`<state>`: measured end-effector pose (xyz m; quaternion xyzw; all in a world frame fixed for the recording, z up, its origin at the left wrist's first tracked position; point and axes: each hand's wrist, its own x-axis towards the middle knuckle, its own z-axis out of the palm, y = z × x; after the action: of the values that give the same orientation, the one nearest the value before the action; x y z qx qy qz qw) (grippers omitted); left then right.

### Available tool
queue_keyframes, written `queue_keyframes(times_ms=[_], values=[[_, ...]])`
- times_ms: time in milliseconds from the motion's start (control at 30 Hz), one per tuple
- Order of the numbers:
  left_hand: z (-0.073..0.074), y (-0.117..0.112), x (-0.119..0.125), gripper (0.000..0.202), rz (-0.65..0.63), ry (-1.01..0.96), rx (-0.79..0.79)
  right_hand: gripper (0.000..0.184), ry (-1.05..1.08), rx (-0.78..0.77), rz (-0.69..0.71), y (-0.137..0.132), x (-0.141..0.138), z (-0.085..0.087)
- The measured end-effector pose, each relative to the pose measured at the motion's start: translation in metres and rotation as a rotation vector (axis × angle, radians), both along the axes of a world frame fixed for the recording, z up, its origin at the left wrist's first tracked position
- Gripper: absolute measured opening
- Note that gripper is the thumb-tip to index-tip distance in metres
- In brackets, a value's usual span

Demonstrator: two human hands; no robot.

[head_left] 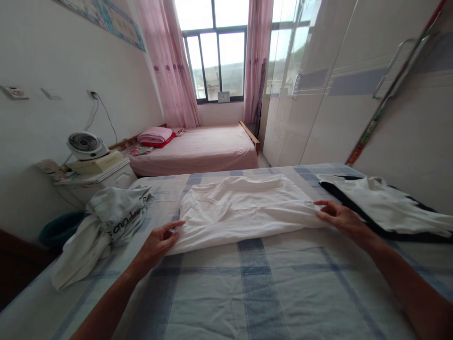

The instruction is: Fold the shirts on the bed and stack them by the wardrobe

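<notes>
A white T-shirt (244,208) lies spread and wrinkled across the blue-and-white checked bed (219,293), its near edge folded in a straight line. At the near left corner, my left hand (161,241) pinches the cloth between thumb and fingers. My right hand (338,218) grips the opposite corner in the same way, with the thumb underneath and fingers on top. Between the two hands the near edge is stretched fairly taut. Parts of the shirt's corners are hidden behind my fingers.
On the left lies a crumpled pale garment with black lettering (120,217). Folded white and black clothes (385,205) lie to the right. Beyond are a pink bed (212,146), a small fan (87,144) on a cabinet, and a glossy wardrobe (318,113).
</notes>
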<state>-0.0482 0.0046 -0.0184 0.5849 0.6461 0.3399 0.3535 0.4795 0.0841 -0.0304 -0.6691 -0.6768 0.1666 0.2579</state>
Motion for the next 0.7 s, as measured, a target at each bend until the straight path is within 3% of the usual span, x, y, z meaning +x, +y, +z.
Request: queue_keyframes(times_ms=[100,200,300,433,567,633,700], values=[[0.004,0.0,0.001,0.063,-0.021,0.057,-0.031,0.048,-0.105,0.041,-0.142,0.001,0.004,0.0],[0.009,0.002,0.002,0.062,-0.042,0.142,-0.029,0.048,-0.16,-0.024,-0.19,0.004,0.004,0.003],[0.01,0.005,0.004,0.057,-0.011,0.29,0.068,0.052,-0.218,0.005,-0.134,0.012,-0.001,0.009],[0.013,0.011,0.019,0.042,-0.008,0.519,0.36,0.045,-0.379,0.168,0.067,0.034,-0.011,0.012],[0.009,0.016,0.048,0.035,-0.232,0.613,0.523,0.03,-0.535,0.078,0.227,0.051,-0.024,0.01],[-0.001,0.018,0.059,0.036,-0.363,0.653,0.543,0.025,-0.558,0.064,0.243,0.055,-0.03,0.011],[-0.015,0.02,0.065,0.039,-0.431,0.712,0.523,0.026,-0.517,0.143,0.221,0.057,-0.036,0.016]])
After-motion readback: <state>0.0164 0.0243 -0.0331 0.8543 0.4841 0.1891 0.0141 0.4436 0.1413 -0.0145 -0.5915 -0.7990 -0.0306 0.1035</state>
